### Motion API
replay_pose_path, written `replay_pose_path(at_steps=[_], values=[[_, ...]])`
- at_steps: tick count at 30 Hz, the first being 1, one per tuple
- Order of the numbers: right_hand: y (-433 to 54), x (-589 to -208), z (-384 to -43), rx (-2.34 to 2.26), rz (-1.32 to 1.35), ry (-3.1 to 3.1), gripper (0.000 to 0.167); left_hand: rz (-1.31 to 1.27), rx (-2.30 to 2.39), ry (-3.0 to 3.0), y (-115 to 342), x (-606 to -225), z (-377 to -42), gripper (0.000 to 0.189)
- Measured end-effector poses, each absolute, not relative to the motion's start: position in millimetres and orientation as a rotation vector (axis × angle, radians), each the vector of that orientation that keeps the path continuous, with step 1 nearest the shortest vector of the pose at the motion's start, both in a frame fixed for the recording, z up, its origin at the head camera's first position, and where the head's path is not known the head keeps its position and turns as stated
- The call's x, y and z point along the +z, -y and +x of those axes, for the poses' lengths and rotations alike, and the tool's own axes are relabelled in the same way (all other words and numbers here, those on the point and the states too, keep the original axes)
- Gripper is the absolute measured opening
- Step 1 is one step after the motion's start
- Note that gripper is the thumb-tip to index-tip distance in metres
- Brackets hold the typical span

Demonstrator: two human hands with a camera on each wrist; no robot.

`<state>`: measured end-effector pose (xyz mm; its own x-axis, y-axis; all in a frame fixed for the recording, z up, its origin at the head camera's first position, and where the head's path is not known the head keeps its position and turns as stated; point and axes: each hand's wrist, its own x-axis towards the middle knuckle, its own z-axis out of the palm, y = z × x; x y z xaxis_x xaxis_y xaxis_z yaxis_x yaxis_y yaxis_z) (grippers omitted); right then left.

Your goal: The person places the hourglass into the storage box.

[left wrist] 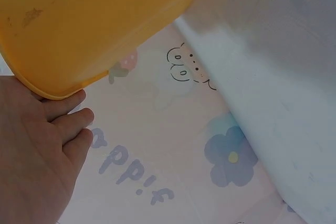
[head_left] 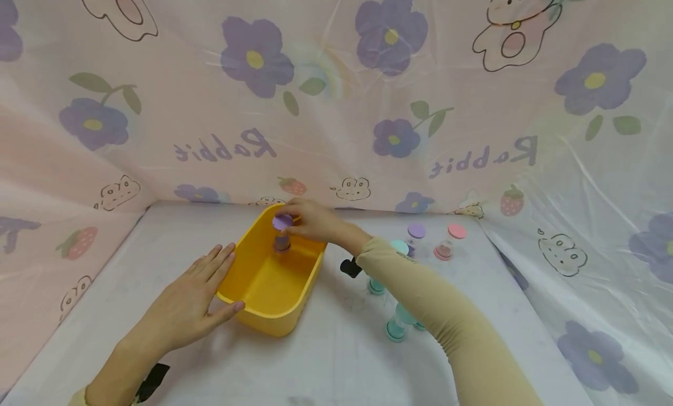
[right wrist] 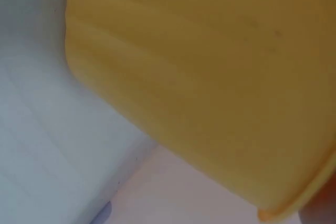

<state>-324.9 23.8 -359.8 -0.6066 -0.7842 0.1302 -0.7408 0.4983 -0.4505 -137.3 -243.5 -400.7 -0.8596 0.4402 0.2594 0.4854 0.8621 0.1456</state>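
Note:
A yellow bin (head_left: 260, 306) stands on the white-covered table, seen in all three views. My right hand (head_left: 312, 222) reaches over its far end and pinches a purple sand timer (head_left: 282, 224) by its top cap, the timer upright inside the bin. In the right wrist view the yellow bin (right wrist: 199, 87) wall hides most of the hand. My left hand (head_left: 189, 304) rests against the bin's near left side, fingers straight, thumb over the front rim. The left wrist view shows that left hand (left wrist: 37, 145) touching the bin's rim (left wrist: 58, 97).
Right of the bin stand a purple sand timer (head_left: 416, 232), a pink sand timer (head_left: 449, 241) and several teal ones, one teal sand timer (head_left: 396, 329) nearest me. My right forearm partly covers them. A printed curtain (head_left: 326, 102) encloses the table's back and sides.

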Motion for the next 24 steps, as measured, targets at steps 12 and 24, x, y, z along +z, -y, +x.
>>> replay_pose_path(at_steps=[12, 24], values=[[-11.7, -372.2, -332.8, -0.519, -1.325, -2.615, 0.042, -0.701, -0.292, 2.832, 243.5, -400.9, -137.0, 0.093], [-11.9, -377.8, -336.7, -0.568, -1.238, -2.619, 0.039, -0.706, -0.289, 2.831, 242.5, -401.1, -136.8, 0.092]])
